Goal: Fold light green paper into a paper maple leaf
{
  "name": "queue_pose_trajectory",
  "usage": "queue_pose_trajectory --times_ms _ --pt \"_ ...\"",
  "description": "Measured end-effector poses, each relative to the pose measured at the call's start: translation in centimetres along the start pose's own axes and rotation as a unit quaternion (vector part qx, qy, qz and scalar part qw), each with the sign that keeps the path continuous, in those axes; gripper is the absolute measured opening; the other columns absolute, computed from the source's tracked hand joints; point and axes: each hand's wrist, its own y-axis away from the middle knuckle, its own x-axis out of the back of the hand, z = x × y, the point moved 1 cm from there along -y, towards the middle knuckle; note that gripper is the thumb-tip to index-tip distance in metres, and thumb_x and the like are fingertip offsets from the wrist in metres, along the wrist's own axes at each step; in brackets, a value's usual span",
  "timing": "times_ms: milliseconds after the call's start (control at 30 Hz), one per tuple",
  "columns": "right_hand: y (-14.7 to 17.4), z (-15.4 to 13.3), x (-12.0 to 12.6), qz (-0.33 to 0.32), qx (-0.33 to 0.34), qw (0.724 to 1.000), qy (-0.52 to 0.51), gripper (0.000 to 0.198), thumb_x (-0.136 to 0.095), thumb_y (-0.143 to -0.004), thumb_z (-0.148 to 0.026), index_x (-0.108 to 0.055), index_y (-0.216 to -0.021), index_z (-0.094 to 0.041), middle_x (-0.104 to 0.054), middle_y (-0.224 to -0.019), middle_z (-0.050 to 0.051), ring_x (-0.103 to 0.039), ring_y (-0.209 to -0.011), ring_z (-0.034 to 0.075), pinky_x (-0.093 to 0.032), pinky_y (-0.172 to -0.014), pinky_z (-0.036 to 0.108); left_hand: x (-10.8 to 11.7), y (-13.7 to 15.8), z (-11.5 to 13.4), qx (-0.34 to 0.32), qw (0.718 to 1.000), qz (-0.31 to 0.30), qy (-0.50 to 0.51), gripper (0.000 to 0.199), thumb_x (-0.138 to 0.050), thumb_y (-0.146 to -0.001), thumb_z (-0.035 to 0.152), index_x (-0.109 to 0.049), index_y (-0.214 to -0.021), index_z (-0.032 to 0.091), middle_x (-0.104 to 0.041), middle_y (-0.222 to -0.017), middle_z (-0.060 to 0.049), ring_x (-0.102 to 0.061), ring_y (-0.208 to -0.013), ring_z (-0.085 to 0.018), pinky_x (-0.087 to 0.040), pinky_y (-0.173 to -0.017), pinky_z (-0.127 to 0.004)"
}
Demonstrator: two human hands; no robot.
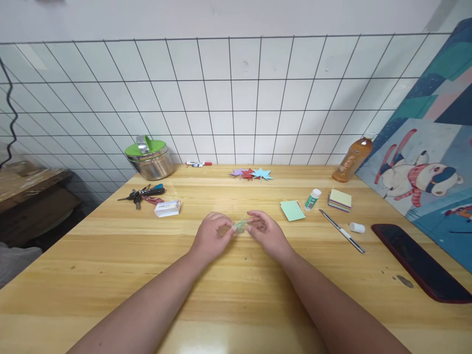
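A small piece of folded pale green paper (240, 225) is held up just above the middle of the wooden table (147, 290). My left hand (214, 235) pinches its left end between thumb and fingers. At the other end, my right hand (269, 235) has its thumb and curled fingers around the paper's edge. The paper is slightly blurred, so its exact folds cannot be made out. To the right of my right hand lies a short stack of green paper squares (292, 210). Beside that stack stands a glue stick (312, 199).
Paper leaves (251, 174) and a marker (199, 163) lie by the tiled wall. At left are a steel pot (157, 164), keys (138, 196) and a small box (167, 208). At right are a bottle (353, 160), paper block (339, 199), utility knife (341, 231), white cap (357, 227) and phone (420, 260).
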Motion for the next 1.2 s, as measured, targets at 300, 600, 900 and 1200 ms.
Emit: queue_pose_trajectory --times_ms 300,600,900,1200 --pt "0.3 -0.3 0.1 -0.027 -0.092 0.994 -0.042 0.039 -0.06 -0.071 -0.031 -0.047 -0.107 -0.02 -0.048 -0.061 -0.007 -0.051 -0.052 0.008 -0.05 -0.055 0.025 0.3 0.5 2.1 -0.101 0.987 -0.058 -0.107 0.011 -0.056 -0.076 0.023 -0.064 -0.084 0.023 -0.065 -0.087 -0.002 -0.053 -0.087 -0.02 -0.035 -0.085 -0.038" --pt "-0.8 0.9 1.4 0.035 0.145 0.942 0.3 0.05 -0.056 -0.074 -0.022 -0.045 -0.122 -0.025 -0.06 -0.094 0.002 -0.054 -0.075 0.015 -0.044 -0.069 0.029 0.2 0.6 2.0 -0.109 0.985 -0.119 -0.062 0.022 -0.053 -0.078 0.024 -0.062 -0.098 0.025 -0.062 -0.098 -0.004 -0.052 -0.094 -0.021 -0.033 -0.092 -0.041" --pt "0.3 -2.2 3.9 0.204 0.266 0.869 0.364 0.033 -0.036 -0.076 -0.004 -0.056 -0.098 -0.019 -0.061 -0.086 0.003 -0.052 -0.084 0.018 -0.04 -0.078 0.031 0.3 1.3 3.2 -0.116 0.973 -0.177 -0.094 0.04 -0.05 -0.081 0.034 -0.048 -0.119 0.022 -0.055 -0.115 -0.009 -0.047 -0.107 -0.024 -0.035 -0.093 -0.041" --pt "-0.2 -2.1 5.8 0.249 0.234 0.824 0.452 0.025 -0.04 -0.071 -0.005 -0.058 -0.08 -0.02 -0.061 -0.083 0.003 -0.051 -0.083 0.019 -0.037 -0.08 0.031 0.1 2.0 3.0 -0.089 0.945 -0.269 -0.166 0.055 -0.034 -0.086 0.05 -0.028 -0.135 0.027 -0.043 -0.134 -0.005 -0.03 -0.127 -0.027 -0.013 -0.105 -0.05"
